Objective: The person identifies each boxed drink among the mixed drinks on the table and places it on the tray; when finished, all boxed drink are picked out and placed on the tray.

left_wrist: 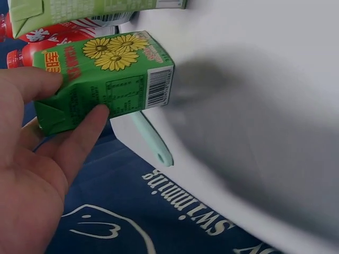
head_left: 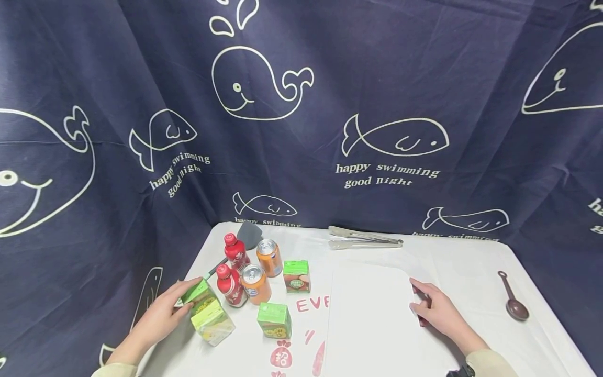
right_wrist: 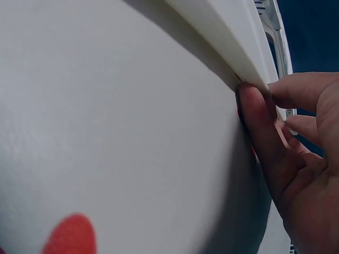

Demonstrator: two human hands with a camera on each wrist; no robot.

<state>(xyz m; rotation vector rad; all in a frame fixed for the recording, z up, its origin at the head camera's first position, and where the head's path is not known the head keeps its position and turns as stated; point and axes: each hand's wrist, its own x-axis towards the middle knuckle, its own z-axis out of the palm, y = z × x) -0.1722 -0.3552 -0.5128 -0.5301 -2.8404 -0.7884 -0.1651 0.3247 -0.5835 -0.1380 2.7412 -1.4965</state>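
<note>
My left hand (head_left: 160, 317) grips a green drink carton (left_wrist: 119, 87) printed with yellow flowers, its thumb on one side and fingers on another. Right beside that carton is a paler yellow-green carton (head_left: 213, 323). My right hand (head_left: 442, 315) pinches the right edge of a flat white board (head_left: 369, 319); the right wrist view shows the board's edge (right_wrist: 220, 39) between thumb and fingers. Dark red bits show by those fingers, though I cannot tell what they are. Two more green cartons, one near (head_left: 275, 320) and one farther back (head_left: 297, 276), stand between the hands.
Two red bottles (head_left: 231, 285) and two orange cans (head_left: 256, 285) stand behind the cartons. A grey spatula (head_left: 249, 235) with a pale green handle end lies at the left. Metal tongs (head_left: 365, 241) lie at the back, a brown spoon (head_left: 516, 310) at the right. Dark printed cloth (head_left: 301, 146) hangs behind.
</note>
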